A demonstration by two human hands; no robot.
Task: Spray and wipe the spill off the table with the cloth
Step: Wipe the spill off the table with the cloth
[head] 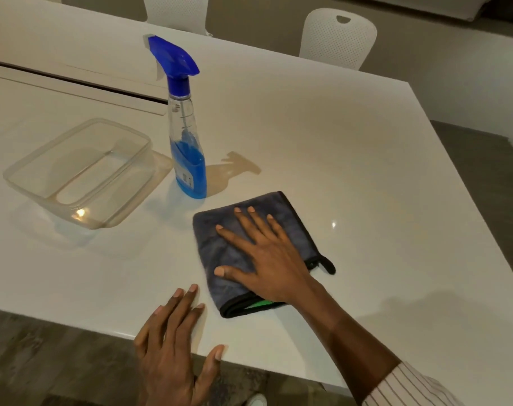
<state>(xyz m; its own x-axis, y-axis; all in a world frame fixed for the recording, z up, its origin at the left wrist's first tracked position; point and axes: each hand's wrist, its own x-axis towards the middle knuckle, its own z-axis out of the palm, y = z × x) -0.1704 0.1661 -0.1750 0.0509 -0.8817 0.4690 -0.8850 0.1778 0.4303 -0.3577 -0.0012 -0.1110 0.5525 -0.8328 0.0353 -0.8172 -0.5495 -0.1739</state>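
Tub [79, 174] stands empty far left of the cloth-pressing hand, with the bottle [188, 159] upright just beyond and left of it. Left hand [173, 350] rests flat and unclenched on the table [351, 159] edge, holding nothing, while the right hand [267, 259] lies spread on the folded cloth [220, 247], pressing rather than gripping. No spill is plain near the cloth, so wiping seems underway or nearly finished.

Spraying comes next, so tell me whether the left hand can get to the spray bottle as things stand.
Probably yes. The left hand lies flat and empty at the table edge, and bare table separates it from the upright spray bottle; the cloth lies off to the side.
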